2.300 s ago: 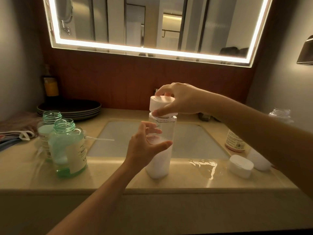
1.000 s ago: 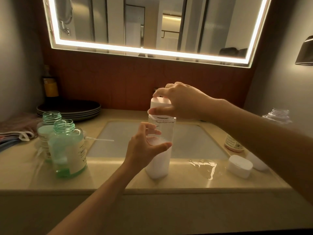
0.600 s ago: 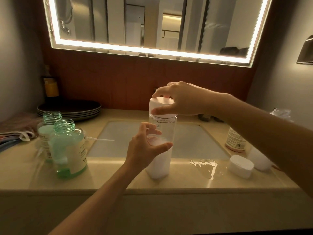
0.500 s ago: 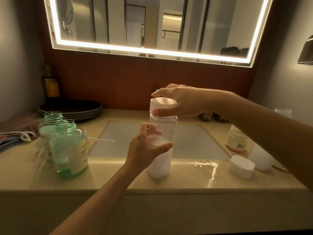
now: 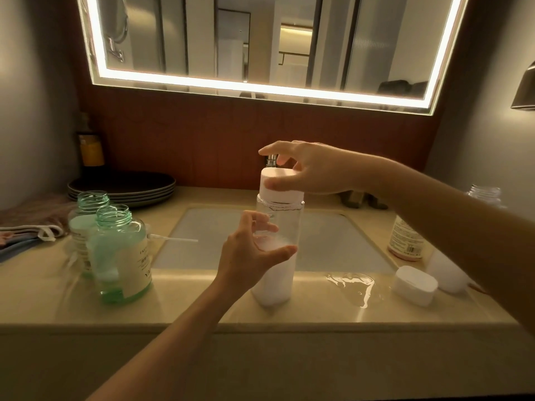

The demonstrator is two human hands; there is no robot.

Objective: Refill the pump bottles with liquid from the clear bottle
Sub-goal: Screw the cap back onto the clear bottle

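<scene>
A tall clear bottle point(image 5: 278, 273) with white liquid in its lower half stands upright on the counter's front edge, before the sink. My left hand point(image 5: 254, 250) grips its middle. My right hand point(image 5: 307, 169) holds the white cap point(image 5: 279, 188) that sits on the bottle's neck, thumb in front and fingers over the top. Two open green-tinted bottles point(image 5: 121, 253) with white labels stand at the left, a little green liquid in the nearer one. At the right stand a labelled bottle point(image 5: 405, 238) and a clear open bottle point(image 5: 485, 195), partly hidden by my right arm.
A loose white cap point(image 5: 415, 285) lies at the right, next to a wet puddle point(image 5: 354, 285). A pump tube point(image 5: 173, 239) reaches over the sink's point(image 5: 333, 241) left rim. Dark stacked plates point(image 5: 124, 185) and an amber bottle point(image 5: 91, 149) stand back left; cloths point(image 5: 26, 233) lie far left.
The cap was tilted and slightly raised over the neck; now it sits level on the bottle. My right hand's fingers have shifted around it. My left hand has kept its grip.
</scene>
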